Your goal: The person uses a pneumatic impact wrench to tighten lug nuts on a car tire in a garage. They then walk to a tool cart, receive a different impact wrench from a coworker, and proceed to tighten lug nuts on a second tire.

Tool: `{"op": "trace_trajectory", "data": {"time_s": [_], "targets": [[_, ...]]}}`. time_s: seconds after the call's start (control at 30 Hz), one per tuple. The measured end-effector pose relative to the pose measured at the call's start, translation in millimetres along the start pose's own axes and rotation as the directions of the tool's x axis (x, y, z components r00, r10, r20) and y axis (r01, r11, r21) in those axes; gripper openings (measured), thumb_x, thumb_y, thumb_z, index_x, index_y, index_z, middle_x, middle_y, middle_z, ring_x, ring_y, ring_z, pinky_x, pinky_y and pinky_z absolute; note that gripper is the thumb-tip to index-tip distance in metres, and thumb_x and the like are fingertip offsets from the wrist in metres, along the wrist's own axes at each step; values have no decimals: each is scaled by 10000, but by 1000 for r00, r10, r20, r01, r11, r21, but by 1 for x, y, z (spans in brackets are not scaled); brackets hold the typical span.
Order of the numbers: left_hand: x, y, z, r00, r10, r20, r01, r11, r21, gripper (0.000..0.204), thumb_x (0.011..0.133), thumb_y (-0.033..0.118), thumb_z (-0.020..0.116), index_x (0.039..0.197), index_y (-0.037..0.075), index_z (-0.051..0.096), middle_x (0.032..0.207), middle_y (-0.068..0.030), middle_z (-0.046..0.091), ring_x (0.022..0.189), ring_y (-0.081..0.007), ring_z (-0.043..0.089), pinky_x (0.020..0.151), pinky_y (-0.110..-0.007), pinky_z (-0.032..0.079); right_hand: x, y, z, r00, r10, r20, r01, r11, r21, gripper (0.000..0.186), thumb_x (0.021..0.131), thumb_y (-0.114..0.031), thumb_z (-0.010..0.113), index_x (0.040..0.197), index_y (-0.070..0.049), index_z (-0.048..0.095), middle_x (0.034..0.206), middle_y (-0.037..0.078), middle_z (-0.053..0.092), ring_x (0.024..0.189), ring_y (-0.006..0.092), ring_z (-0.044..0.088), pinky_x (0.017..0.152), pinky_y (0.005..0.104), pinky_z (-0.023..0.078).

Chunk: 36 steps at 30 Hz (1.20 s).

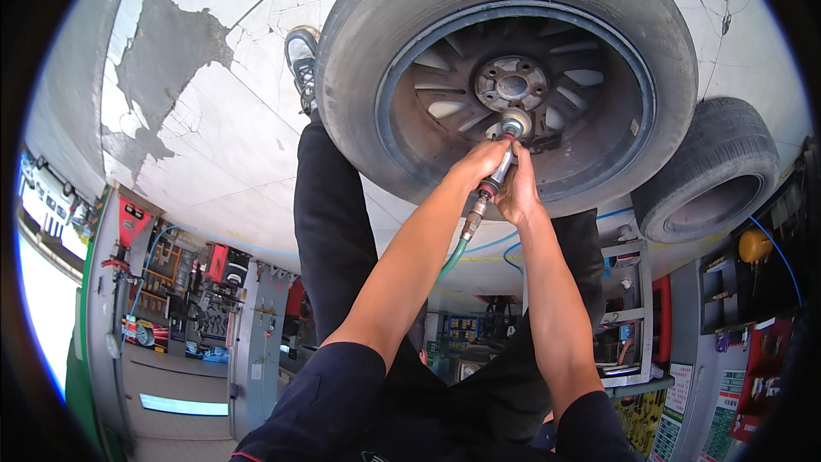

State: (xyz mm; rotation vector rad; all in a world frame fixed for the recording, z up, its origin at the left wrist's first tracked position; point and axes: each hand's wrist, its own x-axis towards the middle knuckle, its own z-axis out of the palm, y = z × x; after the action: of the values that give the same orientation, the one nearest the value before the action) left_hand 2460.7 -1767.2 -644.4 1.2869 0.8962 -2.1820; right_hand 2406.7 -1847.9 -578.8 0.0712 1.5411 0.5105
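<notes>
A car wheel (342,68) with a dark tire stands before me, showing the inside of its rim and the hub face (487,73) with bolt holes around a centre bore. My left hand (484,160) and my right hand (520,180) are both closed on a silver air tool (494,176). The tool's round head (513,124) is at the lower edge of the hub; whether it touches the metal I cannot tell. A green hose (455,257) runs from the tool's brass-and-steel fitting down behind my left forearm.
A second tire (718,128) lies at the right. My shoe (301,64) is beside the wheel on the cracked pale floor (231,137). Blue hoses (772,244) run about. Tool racks (180,291), a metal cart (624,316) and a dark shelf unit (718,291) line the lower edge.
</notes>
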Motion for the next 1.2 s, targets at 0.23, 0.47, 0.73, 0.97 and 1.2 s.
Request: {"op": "trace_trajectory", "data": {"time_s": [0.23,0.47,0.73,0.97,1.2], "targets": [[-9,-1,1,966,36,-258,21,977,212,549,879,466,497,1078,-38,585,976,-182,631,817,-280,654,593,-424,525,18,8,8,995,-42,-89,45,998,35,615,928,-654,286,1089,-102,504,852,77,585,679,197,605,490,351,498],[-25,11,-10,987,-49,-151,45,999,-27,458,947,452,431,885,19,567,648,-49,510,442,-143,459,344,-357,345,18,3,25,993,23,-117,-26,999,-26,583,956,-619,251,940,-95,508,604,45,515,437,145,494,351,270,389],[-12,12,-18,992,-47,-116,43,998,-39,463,970,436,372,847,30,559,633,-53,525,385,-146,460,305,-330,328,26,-3,38,983,43,-179,-62,993,-100,578,962,-598,226,899,-86,487,586,49,495,419,151,478,317,261,361],[-12,2,-22,985,-97,-146,89,994,-57,447,971,453,364,947,59,575,673,-45,547,396,-125,444,315,-290,304,32,4,33,974,95,-205,-127,981,-150,538,971,-568,256,924,-86,489,592,57,496,404,153,467,303,268,362],[1,10,-11,993,-24,-116,26,1000,14,503,971,461,368,936,6,578,694,-62,551,412,-130,460,331,-300,318,20,-12,32,972,42,-229,-77,986,-145,556,967,-586,243,925,-88,486,580,46,495,402,151,470,307,269,369]]}}
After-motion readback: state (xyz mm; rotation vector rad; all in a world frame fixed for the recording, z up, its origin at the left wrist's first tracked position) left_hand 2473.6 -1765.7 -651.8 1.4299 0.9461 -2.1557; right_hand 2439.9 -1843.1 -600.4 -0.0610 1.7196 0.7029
